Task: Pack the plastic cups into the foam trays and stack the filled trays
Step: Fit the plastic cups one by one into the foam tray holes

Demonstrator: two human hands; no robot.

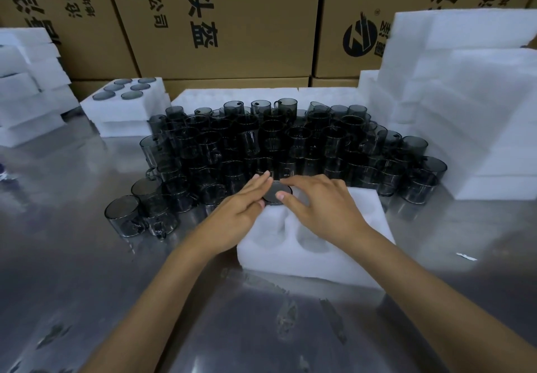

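**Both hands seat a cup in the foam tray**

Head view: A person stands at a shiny metal table [87, 271], arms reaching forward. Directly ahead lies a white foam tray [305, 259] with round pockets. At its far left pocket a dark, see-through cup [275, 194] sits upside down, its flat base facing up. The left hand [241, 207] lies along the cup's left side with fingers nearly straight, touching rather than wrapping it. The right hand [322, 202] arches over from the right, its thumb on the cup's base and its fingers spread loosely past the far rim. Neither hand closes around the cup, which sits between them, under the fingertips.

Two nearer pockets look empty; the right arm hides the rest of the tray.

The step appears to be pressing the cup home. It would go best with even, straight-down pressure on the base, so the cup does not tilt or tear the soft foam.

Behind the tray stands a crowd of loose cups [290, 143]. A filled tray [125, 96] rests on another at far left. Foam stacks [470, 105] rise at right, cardboard boxes [232, 18] behind.
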